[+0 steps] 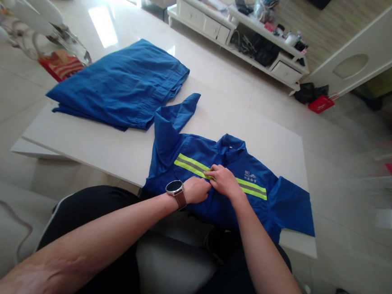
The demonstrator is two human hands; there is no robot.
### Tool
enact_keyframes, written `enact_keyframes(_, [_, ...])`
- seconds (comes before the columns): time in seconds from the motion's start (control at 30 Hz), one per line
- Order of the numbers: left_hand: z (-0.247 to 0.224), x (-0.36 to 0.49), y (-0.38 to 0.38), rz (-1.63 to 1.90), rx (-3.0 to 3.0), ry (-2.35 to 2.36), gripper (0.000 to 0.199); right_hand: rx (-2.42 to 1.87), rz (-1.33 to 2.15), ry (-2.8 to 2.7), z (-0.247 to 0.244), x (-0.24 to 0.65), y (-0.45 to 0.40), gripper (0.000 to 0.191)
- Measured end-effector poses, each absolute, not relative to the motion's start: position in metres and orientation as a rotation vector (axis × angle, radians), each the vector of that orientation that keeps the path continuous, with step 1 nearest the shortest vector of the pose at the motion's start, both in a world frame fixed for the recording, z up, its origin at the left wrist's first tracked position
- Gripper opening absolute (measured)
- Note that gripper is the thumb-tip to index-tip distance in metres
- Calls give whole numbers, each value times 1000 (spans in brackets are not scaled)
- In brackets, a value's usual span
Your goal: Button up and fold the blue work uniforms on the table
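Observation:
A blue work jacket (196, 147) lies front up over the white table, collar at the far side and lower part hanging at the near edge. A yellow-green and grey reflective band crosses its chest, with white lettering at right. My left hand (197, 190), a watch (174, 187) on its wrist, is closed on the jacket's front opening just below the band. Touching it, my right hand (223, 181) pinches the same front edge at the band. Whatever lies between the fingertips, such as a button, is hidden. Folded blue trousers (119, 84) lie at the table's far left.
The white table (267, 139) stands before my knees. Beyond it, a white TV cabinet (202, 20) carries assorted items. A red box (321, 104) and black bags sit on the floor at right. White rails (33, 7) and a red bag (62, 64) are at far left.

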State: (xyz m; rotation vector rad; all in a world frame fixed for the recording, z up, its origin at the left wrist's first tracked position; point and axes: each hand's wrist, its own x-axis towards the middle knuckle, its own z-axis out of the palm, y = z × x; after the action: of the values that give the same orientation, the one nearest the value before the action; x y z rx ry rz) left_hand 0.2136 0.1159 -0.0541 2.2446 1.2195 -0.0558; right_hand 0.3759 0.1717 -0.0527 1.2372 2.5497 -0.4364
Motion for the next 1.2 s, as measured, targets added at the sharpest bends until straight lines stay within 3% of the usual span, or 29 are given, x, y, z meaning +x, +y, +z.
enact_keyframes(1.2, [-55, 214, 115, -78, 2258, 1225, 26, 1225, -376, 2520, -52, 374, 170, 43])
